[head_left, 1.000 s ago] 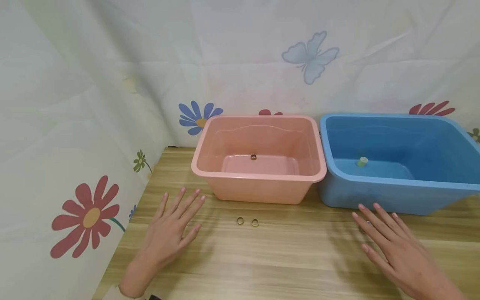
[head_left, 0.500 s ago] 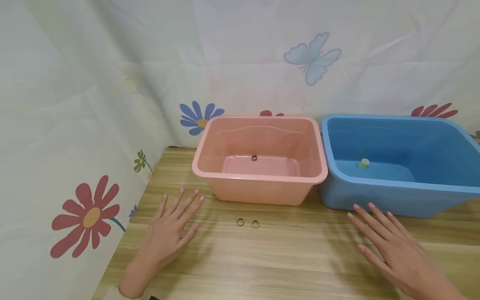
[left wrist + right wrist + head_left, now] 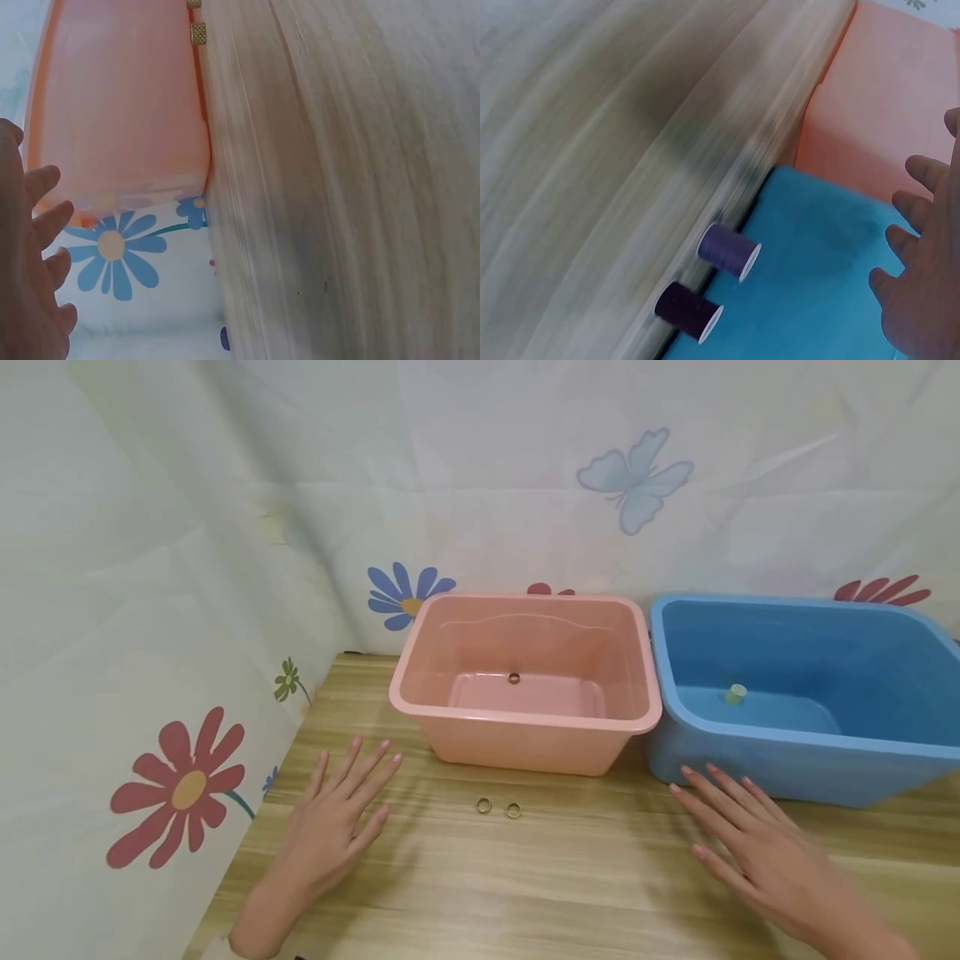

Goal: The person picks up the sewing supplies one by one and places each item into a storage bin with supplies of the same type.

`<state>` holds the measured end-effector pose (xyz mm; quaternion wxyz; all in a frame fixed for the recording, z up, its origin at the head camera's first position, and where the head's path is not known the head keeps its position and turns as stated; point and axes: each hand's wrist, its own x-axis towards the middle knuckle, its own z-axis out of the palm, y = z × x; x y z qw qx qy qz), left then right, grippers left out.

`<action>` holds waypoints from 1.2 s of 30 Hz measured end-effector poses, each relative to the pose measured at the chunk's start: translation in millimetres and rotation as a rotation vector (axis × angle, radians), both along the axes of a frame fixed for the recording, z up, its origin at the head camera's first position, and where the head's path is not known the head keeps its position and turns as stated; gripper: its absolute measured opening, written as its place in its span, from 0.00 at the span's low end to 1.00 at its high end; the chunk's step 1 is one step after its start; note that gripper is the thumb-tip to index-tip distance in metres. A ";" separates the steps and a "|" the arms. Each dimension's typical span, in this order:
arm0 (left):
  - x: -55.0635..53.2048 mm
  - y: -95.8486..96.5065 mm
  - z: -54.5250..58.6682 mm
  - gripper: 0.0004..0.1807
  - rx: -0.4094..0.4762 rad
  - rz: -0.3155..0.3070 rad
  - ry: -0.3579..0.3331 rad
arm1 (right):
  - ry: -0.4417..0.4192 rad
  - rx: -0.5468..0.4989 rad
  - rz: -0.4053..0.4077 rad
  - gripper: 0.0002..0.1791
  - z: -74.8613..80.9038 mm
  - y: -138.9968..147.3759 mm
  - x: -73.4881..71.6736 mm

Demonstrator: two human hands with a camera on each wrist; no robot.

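Observation:
Fingers spread, my left hand [image 3: 326,831] hovers over the wooden table left of the pink bin [image 3: 517,747]. Two small brass-coloured rings with knurled sides, one ring [image 3: 198,34] nearer that hand, sit on the table before this bin. My right hand [image 3: 750,847], likewise spread and holding nothing, is over the table in front of the blue bin [image 3: 810,777]. Beneath it, hidden in the head view, a purple thread spool [image 3: 727,250] and a darker plum thread spool [image 3: 687,310] stand side by side.
Inside the pink bin lies a similar ring [image 3: 514,678]. A pale green spool [image 3: 736,693] is on the blue bin's floor. The bins stand side by side at the table's back, against a flower-printed curtain [image 3: 480,485] that also hangs along the left edge.
My right hand has drifted left across the front of the blue bin, still spread. The left hand has shifted slightly left. Bins and rings appear slightly further right as the head view moves.

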<state>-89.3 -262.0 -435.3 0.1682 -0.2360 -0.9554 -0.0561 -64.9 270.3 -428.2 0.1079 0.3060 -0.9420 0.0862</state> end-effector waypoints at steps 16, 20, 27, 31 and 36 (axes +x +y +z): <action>-3.6 1.0 11.7 0.32 0.162 -0.014 0.005 | 0.045 -0.089 0.176 0.39 -3.4 -41.8 -14.3; -8.7 5.3 17.1 0.31 0.252 -0.016 -0.029 | 0.041 -0.113 0.197 0.37 -3.0 -51.0 -16.5; -18.0 10.3 28.7 0.28 0.563 -0.016 -0.088 | 0.034 -0.177 0.223 0.31 -6.4 -65.7 -21.6; -26.0 12.6 34.2 0.27 0.744 -0.024 -0.139 | 0.030 -0.222 0.255 0.29 -7.5 -74.0 -25.4; -37.4 17.0 41.8 0.24 0.953 0.002 -0.272 | -0.037 -0.345 0.272 0.26 -11.5 -87.7 -31.0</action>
